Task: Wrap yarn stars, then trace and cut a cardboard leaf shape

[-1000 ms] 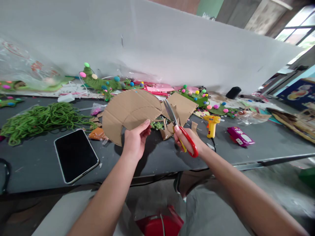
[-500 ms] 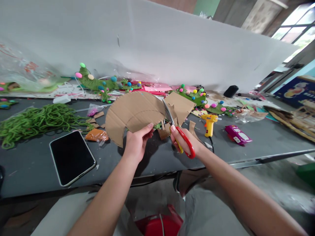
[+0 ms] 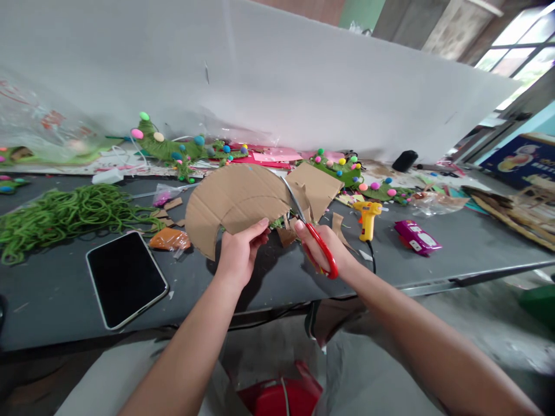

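My left hand (image 3: pixel 240 254) pinches the lower edge of the curved cardboard piece (image 3: pixel 236 202), holding it up above the grey table (image 3: pixel 260 277). My right hand (image 3: pixel 323 248) is closed through the red handles of the scissors (image 3: pixel 310 231). Compared with a second ago, the blades have moved in from beside the right end of the arc to that edge, and look more nearly closed. Judgement: the cut is advancing along the curve. The phone (image 3: pixel 125 277) lies untouched at left.
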Available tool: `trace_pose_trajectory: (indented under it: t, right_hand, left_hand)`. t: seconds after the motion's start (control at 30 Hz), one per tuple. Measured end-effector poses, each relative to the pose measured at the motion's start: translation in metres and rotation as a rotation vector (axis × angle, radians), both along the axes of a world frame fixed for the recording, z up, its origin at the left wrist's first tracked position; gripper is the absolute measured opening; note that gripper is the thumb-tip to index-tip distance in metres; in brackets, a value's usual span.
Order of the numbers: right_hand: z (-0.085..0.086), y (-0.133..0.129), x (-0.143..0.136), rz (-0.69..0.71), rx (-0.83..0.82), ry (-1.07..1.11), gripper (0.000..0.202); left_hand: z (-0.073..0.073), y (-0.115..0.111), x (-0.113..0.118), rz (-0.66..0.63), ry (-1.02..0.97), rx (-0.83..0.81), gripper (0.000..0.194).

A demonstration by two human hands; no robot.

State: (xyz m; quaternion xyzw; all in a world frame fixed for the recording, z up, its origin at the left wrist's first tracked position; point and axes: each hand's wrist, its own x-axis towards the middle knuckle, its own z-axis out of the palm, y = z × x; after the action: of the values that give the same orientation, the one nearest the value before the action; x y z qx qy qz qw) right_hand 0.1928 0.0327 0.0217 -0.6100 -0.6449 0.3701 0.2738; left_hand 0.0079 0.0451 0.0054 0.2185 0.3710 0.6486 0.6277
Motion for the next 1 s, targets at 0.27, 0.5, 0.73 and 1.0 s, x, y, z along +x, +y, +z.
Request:
trace_pose_trajectory:
  t: [0.27, 0.5, 0.73, 1.0]
  right_hand:
    - [-0.001, 0.007, 0.011, 0.023, -0.063, 0.062, 0.072]
    - [0.003, 0.004, 0.013, 0.122, -0.110, 0.076, 0.075]
    - [-0.002, 0.006, 0.012, 0.118, -0.087, 0.064, 0.073]
    - [0.002, 0.007, 0.011, 0.070, -0.099, 0.036, 0.074]
  left_hand:
    - [0.003, 0.004, -0.010, 0.013, -0.019, 0.006, 0.030]
    - [0.002, 0.004, -0.011, 0.000, 0.004, 0.021, 0.031]
    - [0.000, 0.002, -0.010, -0.026, 0.047, 0.030, 0.031]
    - [0.000, 0.002, -0.007, -0.038, 0.065, 0.020, 0.031]
